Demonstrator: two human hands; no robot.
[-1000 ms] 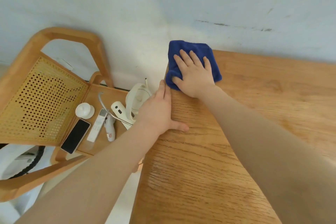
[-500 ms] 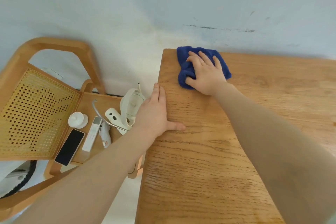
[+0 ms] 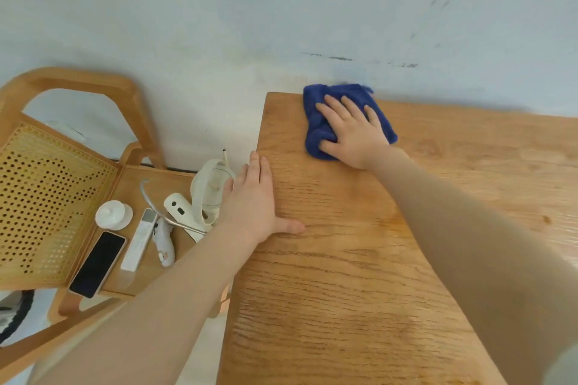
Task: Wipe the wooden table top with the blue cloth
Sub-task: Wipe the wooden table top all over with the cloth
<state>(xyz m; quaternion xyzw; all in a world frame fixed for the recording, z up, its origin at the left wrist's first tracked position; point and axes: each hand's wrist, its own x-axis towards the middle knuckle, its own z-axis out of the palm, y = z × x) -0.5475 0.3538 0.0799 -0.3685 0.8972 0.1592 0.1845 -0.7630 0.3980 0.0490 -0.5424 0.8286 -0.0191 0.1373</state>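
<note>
Head view shows you mid-wipe: your right hand (image 3: 353, 134) presses flat, fingers spread, on the blue cloth (image 3: 319, 137) bunched at the bench (image 3: 359, 275) far corner. Your left hand (image 3: 253, 203), open and empty, braces the edge. Next, sweep toward the unwiped wood nearer you.

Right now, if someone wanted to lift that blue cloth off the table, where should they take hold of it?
Probably at the bunched fold on the left side of the blue cloth, coming from the table's left edge. There the fabric stands up in a lump, easy to pinch, while the rest lies flat under the right hand, and its far edge sits close to the wall.
</note>
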